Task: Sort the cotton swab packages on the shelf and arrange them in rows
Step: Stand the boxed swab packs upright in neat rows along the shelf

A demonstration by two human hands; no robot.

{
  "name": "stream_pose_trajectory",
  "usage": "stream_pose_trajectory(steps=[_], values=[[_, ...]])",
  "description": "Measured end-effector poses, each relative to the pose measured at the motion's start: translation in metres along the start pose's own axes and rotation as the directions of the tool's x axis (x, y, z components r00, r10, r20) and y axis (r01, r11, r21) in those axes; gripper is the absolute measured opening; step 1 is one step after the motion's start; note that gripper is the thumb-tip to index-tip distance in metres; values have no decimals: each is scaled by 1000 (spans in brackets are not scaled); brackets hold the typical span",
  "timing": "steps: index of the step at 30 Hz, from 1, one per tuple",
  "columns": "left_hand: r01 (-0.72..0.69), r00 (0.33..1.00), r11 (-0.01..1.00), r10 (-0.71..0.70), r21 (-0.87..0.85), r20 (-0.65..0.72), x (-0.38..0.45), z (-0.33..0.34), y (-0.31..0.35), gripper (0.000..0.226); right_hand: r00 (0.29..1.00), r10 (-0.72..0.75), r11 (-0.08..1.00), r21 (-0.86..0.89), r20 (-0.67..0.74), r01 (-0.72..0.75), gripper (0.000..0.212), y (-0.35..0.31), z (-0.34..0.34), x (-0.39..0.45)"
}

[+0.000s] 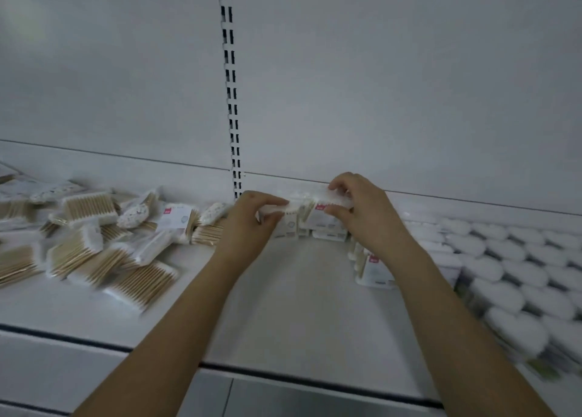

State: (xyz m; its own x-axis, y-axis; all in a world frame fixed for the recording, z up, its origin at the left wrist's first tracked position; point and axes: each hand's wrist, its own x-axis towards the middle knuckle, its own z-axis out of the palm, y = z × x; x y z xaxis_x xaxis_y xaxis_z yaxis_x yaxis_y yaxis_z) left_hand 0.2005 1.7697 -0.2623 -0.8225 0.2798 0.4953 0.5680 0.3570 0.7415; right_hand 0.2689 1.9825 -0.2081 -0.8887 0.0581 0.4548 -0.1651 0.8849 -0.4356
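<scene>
A: Where are the hands?

B: Both are just below the middle of the frame, at the back of the white shelf (299,306). The left hand (248,224) pinches one end of a small stack of cotton swab packages (310,215) between thumb and fingers. The right hand (362,215) grips the other end, fingers curled over the top and thumb on the front face.

A: So both are holding something?

B: Yes, the same stack, each hand closed round its own side. The packages stand close against the back panel (378,85), with red marks on their white labels.

A: What about the rest of the packages?

B: A loose pile (94,237) sprawls across the left of the frame, lying flat at all angles, wooden sticks showing through clear wrap. It is blurred, so I cannot count them. A short row of upright packages (371,268) stands at the centre right, just under the right forearm, near the held stack but apart from it.

A: And at the far right?

B: Rows of white rounded packs (504,271) fill the lower right, set tightly side by side in staggered lines down to the shelf's front edge.

A: Anything above?

B: A slotted upright strip (231,85) runs down the back panel from the top centre and ends just beside the left hand.
</scene>
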Motion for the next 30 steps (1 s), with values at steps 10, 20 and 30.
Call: stream_pose_trajectory(steps=[10, 20, 30], values=[[299, 951, 938, -309, -173, -30, -4, 42, -26, 39, 999, 41, 907, -421, 21, -29, 19, 19, 21, 3], [317, 948, 947, -316, -54, 28, -7, 41, -26, 18, 999, -7, 935, -356, -37, -6, 31, 14, 19, 3], [60, 997, 955, -42, 290, -69, -64, -34, 0, 22, 967, -148, 982, 81, -209, 168, 43, -61, 32, 41]])
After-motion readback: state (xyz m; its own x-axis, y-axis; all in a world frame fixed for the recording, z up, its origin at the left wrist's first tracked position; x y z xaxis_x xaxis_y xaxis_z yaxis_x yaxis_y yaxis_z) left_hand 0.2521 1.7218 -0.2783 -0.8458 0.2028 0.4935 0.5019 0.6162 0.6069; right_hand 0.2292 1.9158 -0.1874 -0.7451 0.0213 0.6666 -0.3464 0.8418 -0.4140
